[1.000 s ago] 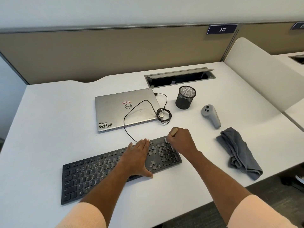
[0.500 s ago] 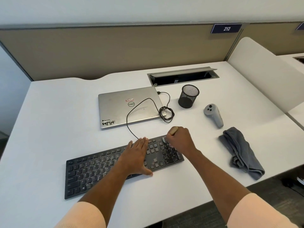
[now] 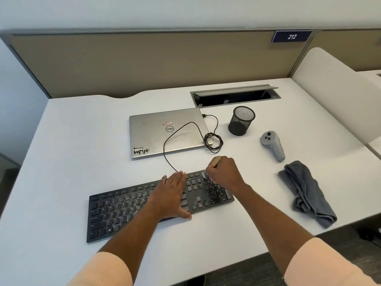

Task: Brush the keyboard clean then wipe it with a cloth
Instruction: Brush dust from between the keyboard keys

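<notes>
A black keyboard (image 3: 123,211) lies slanted on the white desk (image 3: 72,153), with pale dust on its left keys. My left hand (image 3: 172,196) rests flat on the keys, fingers together, right of the keyboard's middle. My right hand (image 3: 225,172) is closed around a small brush (image 3: 215,161) with a pale wooden handle. The brush's light bristles touch the top rows of the number pad. A crumpled grey cloth (image 3: 307,193) lies on the desk to the right of the keyboard, untouched.
A shut silver laptop (image 3: 167,132) lies behind the keyboard, with the black cable (image 3: 213,141) looping across it. A black mesh pen cup (image 3: 241,120), a grey handheld controller (image 3: 273,145) and an open cable hatch (image 3: 235,96) sit further back and right. The desk's front edge is near.
The view has shifted slightly. My right hand has moved the brush a little along the upper number pad keys. My left hand stays pressed on the keyboard.
</notes>
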### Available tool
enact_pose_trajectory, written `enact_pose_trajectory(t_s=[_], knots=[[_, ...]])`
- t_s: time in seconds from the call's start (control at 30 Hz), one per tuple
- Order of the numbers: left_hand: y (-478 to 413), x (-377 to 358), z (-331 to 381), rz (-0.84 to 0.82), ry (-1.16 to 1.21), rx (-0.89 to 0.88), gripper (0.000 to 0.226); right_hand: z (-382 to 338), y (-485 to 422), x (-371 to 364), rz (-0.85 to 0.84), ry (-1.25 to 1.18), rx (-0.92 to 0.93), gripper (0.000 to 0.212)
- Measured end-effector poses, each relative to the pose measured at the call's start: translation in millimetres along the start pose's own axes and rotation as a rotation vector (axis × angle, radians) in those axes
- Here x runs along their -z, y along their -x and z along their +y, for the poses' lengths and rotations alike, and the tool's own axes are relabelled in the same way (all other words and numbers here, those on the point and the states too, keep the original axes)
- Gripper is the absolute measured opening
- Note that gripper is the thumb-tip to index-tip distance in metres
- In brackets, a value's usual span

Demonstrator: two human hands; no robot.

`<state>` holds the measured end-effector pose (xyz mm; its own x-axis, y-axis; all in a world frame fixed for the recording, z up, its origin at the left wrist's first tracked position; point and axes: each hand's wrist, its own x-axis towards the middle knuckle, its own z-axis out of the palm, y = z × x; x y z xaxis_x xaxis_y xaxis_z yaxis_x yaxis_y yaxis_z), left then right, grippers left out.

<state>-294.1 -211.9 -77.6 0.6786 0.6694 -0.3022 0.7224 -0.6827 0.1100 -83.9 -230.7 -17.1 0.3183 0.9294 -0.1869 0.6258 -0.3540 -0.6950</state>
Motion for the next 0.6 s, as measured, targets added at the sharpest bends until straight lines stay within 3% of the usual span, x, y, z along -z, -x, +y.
enact_pose_trajectory(t_s=[0.17, 0.37, 0.5, 0.6], knots=[[0.8, 0.7, 0.3, -0.013, -0.010, 0.002, 0.134, 2.4, -5.0, 0.1, 0.031, -0.002, -0.004, 0.016], [0.3, -1.7, 0.7, -0.014, -0.007, 0.009, 0.133, 2.3, -3.9, 1.3, -0.095, -0.011, -0.010, 0.017], [0.2, -2.1, 1.1, -0.015, -0.001, 0.013, 0.134, 0.5, -7.9, 4.4, -0.009, -0.016, 0.013, 0.017], [0.3, -1.5, 1.5, -0.010, 0.006, 0.016, 0.133, -0.9, -8.6, 4.1, -0.049, 0.042, 0.042, 0.019]])
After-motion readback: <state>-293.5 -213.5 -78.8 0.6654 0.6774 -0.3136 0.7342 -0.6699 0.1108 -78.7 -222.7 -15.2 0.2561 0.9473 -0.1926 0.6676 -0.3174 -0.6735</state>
